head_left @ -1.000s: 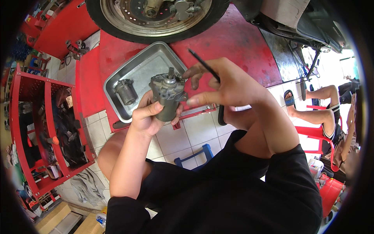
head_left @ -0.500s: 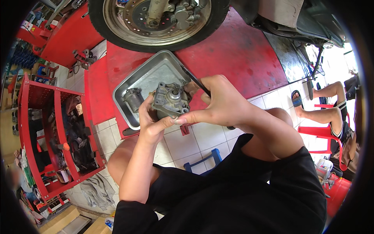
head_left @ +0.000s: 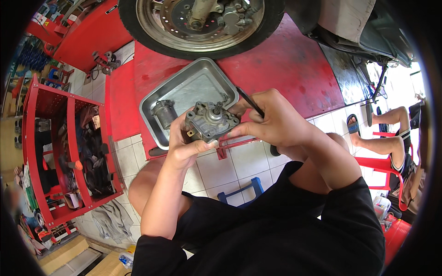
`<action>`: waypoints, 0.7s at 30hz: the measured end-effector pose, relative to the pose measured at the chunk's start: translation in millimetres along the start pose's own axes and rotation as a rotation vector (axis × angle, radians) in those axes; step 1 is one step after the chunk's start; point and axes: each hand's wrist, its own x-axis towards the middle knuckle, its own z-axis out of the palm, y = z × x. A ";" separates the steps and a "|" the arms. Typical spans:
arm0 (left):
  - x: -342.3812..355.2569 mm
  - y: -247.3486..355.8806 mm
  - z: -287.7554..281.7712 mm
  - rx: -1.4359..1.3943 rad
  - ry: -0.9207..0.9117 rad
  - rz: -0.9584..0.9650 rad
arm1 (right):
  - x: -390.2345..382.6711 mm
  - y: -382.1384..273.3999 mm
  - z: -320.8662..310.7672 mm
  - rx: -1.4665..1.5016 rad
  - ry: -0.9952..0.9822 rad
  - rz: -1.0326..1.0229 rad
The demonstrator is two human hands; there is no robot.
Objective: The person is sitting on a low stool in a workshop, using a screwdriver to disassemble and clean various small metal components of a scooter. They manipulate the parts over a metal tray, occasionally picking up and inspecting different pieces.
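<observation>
My left hand (head_left: 178, 140) is wrapped round the left side of a grey metal housing (head_left: 201, 120) with a short splined shaft, bolt lugs and a dirty surface. It is held over the near edge of a metal tray (head_left: 152, 92). My right hand (head_left: 276, 115) is closed round a thin black rod-shaped tool (head_left: 250, 101), its thumb and some fingertips against the housing's right side. The tool's lower end is hidden in the hand. A grey cylindrical metal part (head_left: 164, 114) lies inside the tray at its left.
A red platform (head_left: 276, 64) carries the tray and a motorcycle wheel (head_left: 202, 48) beyond it. To the left stands a red shelf rack (head_left: 73, 138). A blue stool (head_left: 244, 191) is below my hands. At right a person's legs (head_left: 391, 129) show beside a red chair (head_left: 382, 165).
The housing has tilted and turned in my hands, now showing more of its left side. Both hands have moved slightly right, and the view has shifted a little.
</observation>
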 end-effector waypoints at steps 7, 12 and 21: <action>-1.0 1.1 1.1 0.022 -0.014 0.001 | -1.9 10.3 3.2 -0.042 -0.013 0.014; -0.4 -0.9 -5.0 0.009 -0.051 -0.018 | -1.4 3.3 2.6 -0.027 -0.045 0.097; -2.8 4.6 6.4 0.102 0.010 0.037 | -1.0 12.8 2.5 -0.027 -0.027 0.049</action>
